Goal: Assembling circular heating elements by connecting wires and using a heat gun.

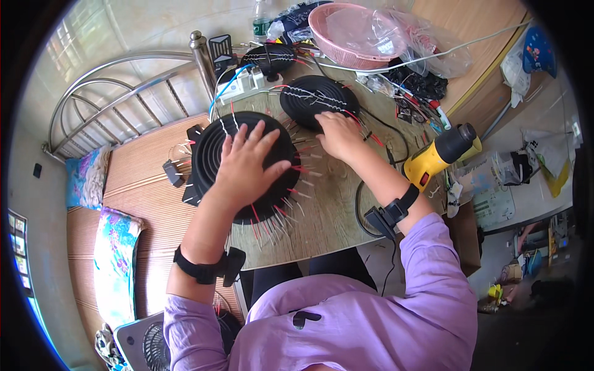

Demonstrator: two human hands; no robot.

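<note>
My left hand [245,166] lies with its fingers spread on a large round black disc [209,143] with concentric ridges. Red and white wire ends stick out around that disc's rim, and white twisted strands cross its top. To the right, my right hand [341,135] rests at the near edge of a second ridged black disc [297,106]. Its fingers are stretched out and apart, with nothing visible in them. White twisted wires run over this second disc, and red wire ends show beside my right hand.
A yellow heat gun [427,162] stands at the table's right. A white power strip [247,86], a pink basket [317,31], a smaller black disc [267,60] and a plastic bottle [261,23] sit at the back. The bed [148,185] is on the left.
</note>
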